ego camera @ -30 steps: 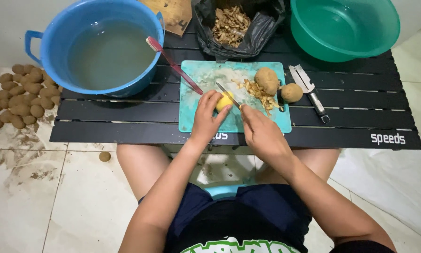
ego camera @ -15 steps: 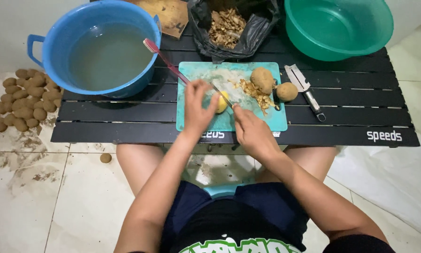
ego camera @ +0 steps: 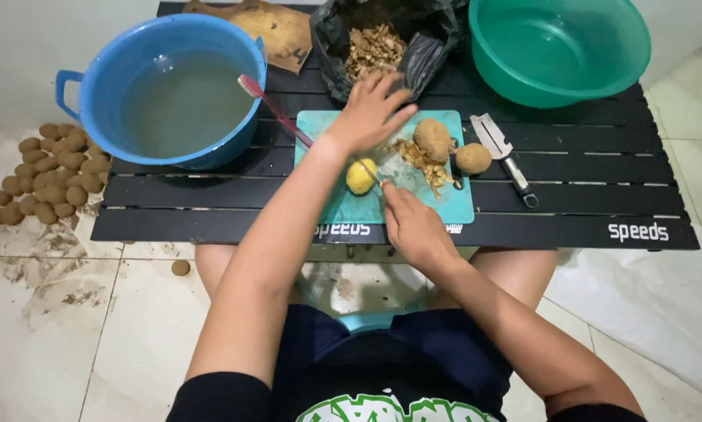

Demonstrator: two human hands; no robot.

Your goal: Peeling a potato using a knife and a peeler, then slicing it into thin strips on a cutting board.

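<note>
My left hand reaches forward over the far edge of the teal cutting board, fingers spread and holding nothing, just short of the black bag of peels. A peeled yellow potato lies on the board. My right hand is at the board's near edge, closed on a small knife whose blade tip is beside the peeled potato. Two unpeeled brown potatoes and a heap of peelings lie on the right half of the board.
A blue basin of water with a red toothbrush across its rim stands on the left of the black slatted table. At the back right is a green basin. A peeler lies right of the board. Several potatoes sit on the floor.
My left hand has let go of the peeled potato and moved forward toward the bag. The potato now lies on the board. My right hand stays by it with the knife.
</note>
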